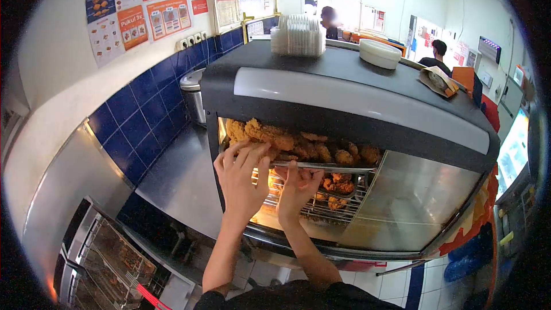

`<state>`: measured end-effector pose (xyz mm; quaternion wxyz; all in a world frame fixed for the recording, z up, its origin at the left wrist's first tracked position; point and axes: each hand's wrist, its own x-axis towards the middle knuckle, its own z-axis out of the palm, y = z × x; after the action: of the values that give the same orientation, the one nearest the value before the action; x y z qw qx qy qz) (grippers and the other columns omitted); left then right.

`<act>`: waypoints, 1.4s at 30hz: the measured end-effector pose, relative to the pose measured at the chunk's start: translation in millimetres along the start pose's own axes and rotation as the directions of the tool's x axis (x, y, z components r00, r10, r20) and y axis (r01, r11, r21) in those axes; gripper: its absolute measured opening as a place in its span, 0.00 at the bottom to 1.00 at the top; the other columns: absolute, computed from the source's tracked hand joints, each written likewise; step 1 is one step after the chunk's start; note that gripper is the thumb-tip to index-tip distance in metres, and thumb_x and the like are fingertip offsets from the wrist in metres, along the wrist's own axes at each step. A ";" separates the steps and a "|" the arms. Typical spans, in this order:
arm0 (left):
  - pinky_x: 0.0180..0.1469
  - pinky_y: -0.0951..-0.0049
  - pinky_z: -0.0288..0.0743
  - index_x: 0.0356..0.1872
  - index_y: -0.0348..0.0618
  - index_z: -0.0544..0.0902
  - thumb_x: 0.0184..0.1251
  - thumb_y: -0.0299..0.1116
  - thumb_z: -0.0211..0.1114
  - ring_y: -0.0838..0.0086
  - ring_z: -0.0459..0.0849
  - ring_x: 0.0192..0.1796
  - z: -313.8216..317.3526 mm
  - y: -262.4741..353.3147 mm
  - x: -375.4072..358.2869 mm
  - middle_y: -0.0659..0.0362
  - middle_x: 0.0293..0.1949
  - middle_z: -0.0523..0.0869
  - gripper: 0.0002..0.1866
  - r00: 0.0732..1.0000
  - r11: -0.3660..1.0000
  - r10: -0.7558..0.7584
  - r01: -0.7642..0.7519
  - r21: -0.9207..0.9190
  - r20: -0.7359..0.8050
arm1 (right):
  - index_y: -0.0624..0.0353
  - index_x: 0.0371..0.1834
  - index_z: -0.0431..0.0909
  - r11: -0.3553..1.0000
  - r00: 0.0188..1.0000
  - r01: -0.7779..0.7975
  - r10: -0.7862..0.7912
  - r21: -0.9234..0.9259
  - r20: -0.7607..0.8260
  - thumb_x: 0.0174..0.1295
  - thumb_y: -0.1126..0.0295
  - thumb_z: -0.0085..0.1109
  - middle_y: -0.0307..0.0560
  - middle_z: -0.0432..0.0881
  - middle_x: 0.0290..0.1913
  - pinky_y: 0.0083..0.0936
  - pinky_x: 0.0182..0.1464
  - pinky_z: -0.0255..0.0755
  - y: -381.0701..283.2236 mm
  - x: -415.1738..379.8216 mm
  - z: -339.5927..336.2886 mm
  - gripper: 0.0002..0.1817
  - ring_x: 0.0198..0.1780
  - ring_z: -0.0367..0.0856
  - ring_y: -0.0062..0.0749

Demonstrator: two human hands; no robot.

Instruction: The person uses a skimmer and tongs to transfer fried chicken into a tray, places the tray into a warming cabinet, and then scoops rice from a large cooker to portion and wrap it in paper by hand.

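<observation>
Risks, left to right. Left hand (242, 166) at the left end of the tray (344, 169), fingers bent by the fried chicken (270, 134); contact hidden, can't tell whether it grasps anything. Chicken heaps highest near that left corner: a forward tilt could roll pieces over the front edge. Right hand (297, 186) grips the front edge, thumb above, fingers below. Slack there could let the tray dip toward the wire rack (359, 192) beneath. Metal may be hot; bare skin could flinch. Tray's right end sits near the glass panel (413, 201); a sideways jerk could knock it.

Materials, same order. Steel counter (178, 166), flat, dull sheen, left of the cabinet (344, 97). Chicken craggy, golden leftward, browner rightward. Tray rim thin, metallic. Rack of slim parallel wires. Panel smooth, hazy. Along the cabinet top's far edge: clear plastic containers (297, 35), stacked; round white tub (379, 57); creased brown paper (439, 80) toward the right corner.
</observation>
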<state>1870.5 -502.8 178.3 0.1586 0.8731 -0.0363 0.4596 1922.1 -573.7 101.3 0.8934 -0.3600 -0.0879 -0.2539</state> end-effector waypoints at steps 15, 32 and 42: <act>0.66 0.46 0.47 0.55 0.47 0.79 0.66 0.41 0.54 0.64 0.68 0.64 37.1 4.9 4.6 0.59 0.58 0.79 0.20 0.991 0.990 0.116 -0.121 0.077 0.062 | 0.52 0.39 0.66 0.987 1.000 0.018 -0.019 0.159 0.006 0.64 0.71 0.61 0.33 0.69 0.29 0.19 0.40 0.70 31.9 32.2 -13.2 0.11 0.36 0.72 0.19; 0.71 0.53 0.47 0.61 0.44 0.75 0.74 0.39 0.46 0.62 0.63 0.71 52.2 -18.0 6.3 0.56 0.64 0.74 0.21 0.995 0.995 0.081 -0.084 0.046 0.062 | 0.58 0.40 0.64 0.992 0.999 0.020 -0.016 0.121 -0.032 0.64 0.77 0.57 0.41 0.78 0.32 0.19 0.32 0.81 45.7 27.7 8.5 0.10 0.33 0.83 0.24; 0.68 0.58 0.57 0.56 0.39 0.79 0.73 0.38 0.49 0.52 0.69 0.65 79.7 -26.4 19.2 0.48 0.59 0.78 0.19 0.974 0.973 0.221 -0.223 0.055 0.044 | 0.61 0.42 0.69 0.973 0.977 -0.202 0.208 -0.110 0.046 0.63 0.76 0.58 0.41 0.79 0.36 0.20 0.32 0.76 66.4 54.3 -16.9 0.09 0.41 0.80 0.25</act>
<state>1950.1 -501.0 145.4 0.0793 0.8765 -0.1229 0.4586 2002.4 -565.9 67.7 0.8920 -0.4205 -0.0625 -0.1540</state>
